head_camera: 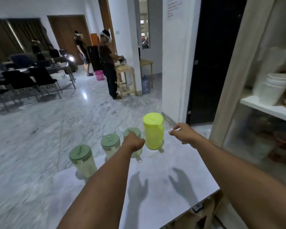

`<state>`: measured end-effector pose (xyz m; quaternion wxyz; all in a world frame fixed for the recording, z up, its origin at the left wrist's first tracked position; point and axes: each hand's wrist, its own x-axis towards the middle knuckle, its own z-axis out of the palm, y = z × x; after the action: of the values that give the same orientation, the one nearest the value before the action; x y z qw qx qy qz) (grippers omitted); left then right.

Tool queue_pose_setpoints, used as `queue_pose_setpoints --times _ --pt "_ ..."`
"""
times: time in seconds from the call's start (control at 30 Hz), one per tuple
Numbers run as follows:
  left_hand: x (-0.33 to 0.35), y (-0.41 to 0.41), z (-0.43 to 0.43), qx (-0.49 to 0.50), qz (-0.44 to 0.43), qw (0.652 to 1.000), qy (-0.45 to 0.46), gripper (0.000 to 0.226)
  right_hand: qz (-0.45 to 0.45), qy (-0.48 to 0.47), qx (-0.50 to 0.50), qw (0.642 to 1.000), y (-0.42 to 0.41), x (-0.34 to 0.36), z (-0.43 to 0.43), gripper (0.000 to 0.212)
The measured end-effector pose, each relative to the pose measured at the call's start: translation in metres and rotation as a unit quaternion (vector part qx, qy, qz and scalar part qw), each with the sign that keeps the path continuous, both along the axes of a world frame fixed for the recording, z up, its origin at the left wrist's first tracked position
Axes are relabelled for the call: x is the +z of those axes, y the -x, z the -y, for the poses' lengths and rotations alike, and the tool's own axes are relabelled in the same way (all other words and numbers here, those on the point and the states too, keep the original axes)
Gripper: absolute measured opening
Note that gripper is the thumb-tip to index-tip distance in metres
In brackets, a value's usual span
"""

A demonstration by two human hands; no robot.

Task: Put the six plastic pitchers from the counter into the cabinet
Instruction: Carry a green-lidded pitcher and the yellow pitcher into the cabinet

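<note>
A yellow-green pitcher (153, 132) stands at the far edge of the white counter (163, 176). Left of it is a row of three clear pitchers with green lids (82, 160) (110, 145) (133, 132). My left hand (133, 141) is stretched out in front of the rightmost green-lidded pitcher, just left of the yellow-green one, and hides part of it. My right hand (182, 133) hovers to the right of the yellow-green pitcher, apart from it, fingers loosely curled and holding nothing. Both hand shadows on the counter show spread fingers. The cabinet (229, 83) stands at the right.
The cabinet's white shelf (269, 110) holds stacked white containers (275, 90). Beyond the counter lies a marble floor, with a dark doorway (211, 63) behind. People stand far off by a wooden table (125, 80), near chairs and a pink bucket (99, 75).
</note>
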<state>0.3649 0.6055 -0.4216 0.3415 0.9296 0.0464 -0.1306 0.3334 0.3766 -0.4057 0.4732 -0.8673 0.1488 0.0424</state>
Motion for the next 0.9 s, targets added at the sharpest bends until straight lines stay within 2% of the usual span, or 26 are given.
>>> queue_pose_setpoints --times 0.13,0.23,0.27,0.37,0.53,0.73,0.9 --pt "-0.048 -0.05 -0.002 0.094 -0.044 0.995 -0.009 0.079 -0.037 -0.006 0.032 0.999 -0.077 -0.04 -0.001 0.066" --pt "-0.08 -0.089 0.002 0.117 -0.073 0.99 -0.015 0.083 -0.059 -0.009 0.04 0.997 -0.128 -0.065 0.005 0.075" --pt "-0.086 -0.097 0.005 0.124 -0.085 0.989 -0.012 0.083 -0.073 -0.008 0.045 0.996 -0.141 -0.071 0.008 0.071" --pt "-0.094 -0.108 0.02 0.145 -0.115 0.983 -0.001 0.08 -0.131 -0.014 0.074 0.989 -0.169 -0.085 0.015 0.038" --pt "-0.114 -0.12 0.032 0.181 -0.131 0.974 0.023 0.077 -0.18 -0.057 0.108 0.976 -0.192 -0.099 0.018 0.05" --pt "-0.11 -0.127 0.037 0.201 -0.103 0.973 0.045 0.068 -0.138 -0.061 0.09 0.984 -0.184 -0.095 0.007 0.036" --pt "-0.074 -0.111 0.039 0.21 -0.096 0.966 0.117 0.052 -0.109 -0.06 0.062 0.99 -0.146 -0.062 0.013 0.033"
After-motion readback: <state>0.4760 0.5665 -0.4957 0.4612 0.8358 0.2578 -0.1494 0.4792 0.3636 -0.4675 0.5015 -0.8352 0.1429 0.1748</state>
